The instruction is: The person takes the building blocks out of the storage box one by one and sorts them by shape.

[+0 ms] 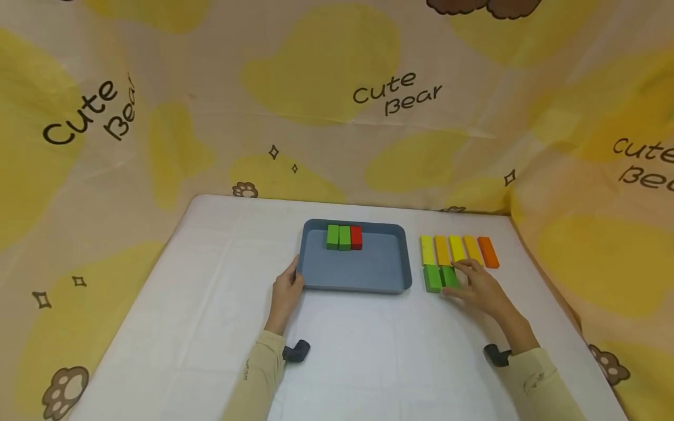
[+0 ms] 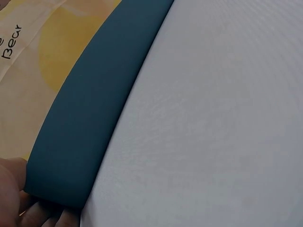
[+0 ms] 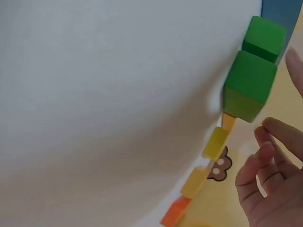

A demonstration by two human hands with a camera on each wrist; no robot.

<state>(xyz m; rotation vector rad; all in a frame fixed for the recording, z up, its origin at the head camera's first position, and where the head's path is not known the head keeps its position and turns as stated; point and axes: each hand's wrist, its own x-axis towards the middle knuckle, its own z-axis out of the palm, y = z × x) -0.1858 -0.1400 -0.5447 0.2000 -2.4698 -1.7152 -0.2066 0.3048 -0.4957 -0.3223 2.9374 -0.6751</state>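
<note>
- Fingers (image 3: 283,135) and thumb of the right hand (image 1: 479,289) are spread wide at the right green block (image 1: 449,276); I cannot tell whether any tip touches it.
- Just beside that block, on the white table (image 1: 368,362), stands the left green block (image 1: 433,279).
- Behind these two, a row holds a yellow-green block (image 1: 427,250), an amber block (image 1: 442,250), a yellow block (image 1: 457,247), a pale orange block (image 1: 472,247) and, at the right end, a deep orange block (image 1: 488,252).
- The left hand (image 1: 286,292) grips the blue-grey tray (image 1: 363,272) near its front left corner, fingers underneath.
- Inside the tray, near its back wall, two green pieces (image 1: 333,237) and a red block (image 1: 356,237) sit side by side.
</note>
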